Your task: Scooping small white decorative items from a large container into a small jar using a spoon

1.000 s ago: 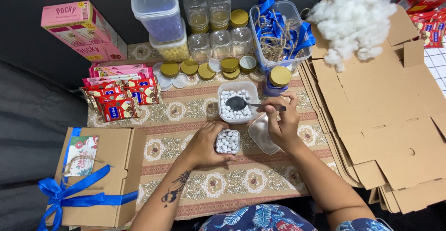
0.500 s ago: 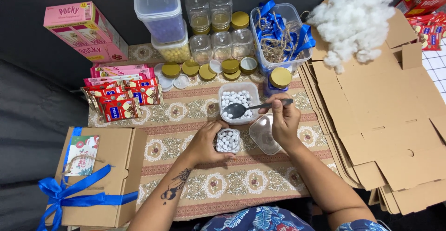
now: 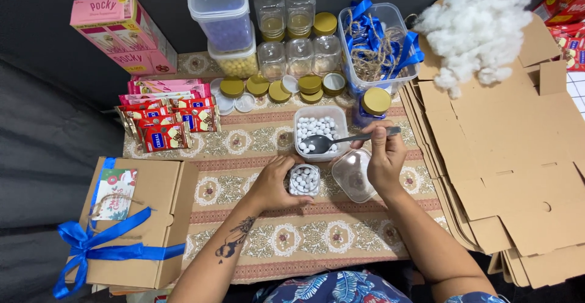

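From the head camera, looking down on a patterned beige and red table runner [image 3: 292, 242], the left hand [image 3: 272, 184] curls around a small clear glass jar filled with white round candies [image 3: 304, 180]; its fingers wrap the jar's left side and the thumb lies along the near edge, steadying the jar upright on the cloth. The right hand [image 3: 384, 156] is closed in a pinch on the handle of a long metal spoon [image 3: 341, 140], whose bowl rests inside a clear square plastic tub of white round candies [image 3: 318, 131], just behind the jar. A clear plastic lid [image 3: 352, 175] lies on the runner between the jar and the right hand, partly under the palm.

Behind the tub stand empty clear glass jars [image 3: 298, 56], gold screw lids [image 3: 311, 85] and a clear bin of blue ribbons and twine [image 3: 375, 44]. Red snack packets [image 3: 167, 123] lie to the left, with a brown cardboard box tied with blue ribbon [image 3: 131, 221] nearer. Flat brown cardboard sheets [image 3: 512, 156] are stacked to the right, white stuffing fluff [image 3: 478, 28] on top.
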